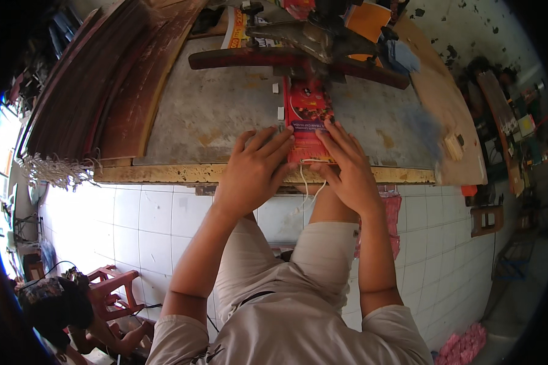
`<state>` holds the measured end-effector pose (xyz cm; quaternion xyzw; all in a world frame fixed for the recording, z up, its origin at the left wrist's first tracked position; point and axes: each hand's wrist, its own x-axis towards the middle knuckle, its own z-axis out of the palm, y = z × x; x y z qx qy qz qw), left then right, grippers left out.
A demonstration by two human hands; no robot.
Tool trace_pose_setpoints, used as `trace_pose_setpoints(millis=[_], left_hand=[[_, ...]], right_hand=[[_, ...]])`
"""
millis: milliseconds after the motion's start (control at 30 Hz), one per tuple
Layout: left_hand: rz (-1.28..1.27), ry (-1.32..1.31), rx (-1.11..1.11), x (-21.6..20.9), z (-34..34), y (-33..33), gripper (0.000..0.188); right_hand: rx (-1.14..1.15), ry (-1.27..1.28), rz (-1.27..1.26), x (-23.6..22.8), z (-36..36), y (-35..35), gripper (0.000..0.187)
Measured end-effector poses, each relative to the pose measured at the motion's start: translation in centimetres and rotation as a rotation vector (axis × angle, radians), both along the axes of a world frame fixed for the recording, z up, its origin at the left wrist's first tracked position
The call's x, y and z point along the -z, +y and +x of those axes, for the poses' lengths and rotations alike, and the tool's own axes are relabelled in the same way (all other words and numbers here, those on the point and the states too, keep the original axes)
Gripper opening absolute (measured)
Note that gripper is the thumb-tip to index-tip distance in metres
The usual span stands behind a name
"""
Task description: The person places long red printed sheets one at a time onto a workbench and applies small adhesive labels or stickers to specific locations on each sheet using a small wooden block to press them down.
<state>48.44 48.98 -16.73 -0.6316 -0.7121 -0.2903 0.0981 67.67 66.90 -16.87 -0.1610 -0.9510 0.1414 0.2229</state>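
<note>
Two hands, left [254, 169] and right [347, 165], press flat with fingers spread on one red packet [307, 115] at the table [225, 109] edge, under one machine [304, 48], one white string [307, 182] dangling below.

The person wears a beige short-sleeved shirt and matching beige shorts.

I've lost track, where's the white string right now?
In the head view, the white string hangs off the table edge at centre, below the red printed sheet, between the left hand and right hand.
</note>
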Motion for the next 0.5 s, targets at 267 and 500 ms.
trace_pose_setpoints(millis=[267, 500], left_hand=[[0.006, 0.005, 0.002, -0.01, -0.06, 0.01, 0.049], [0.017, 0.018, 0.005, -0.03, -0.18, 0.04, 0.049]], right_hand=[[-0.006, 0.011, -0.019, -0.13, -0.07, -0.24, 0.072], [0.000, 0.011, -0.011, 0.03, -0.10, -0.22, 0.072]])
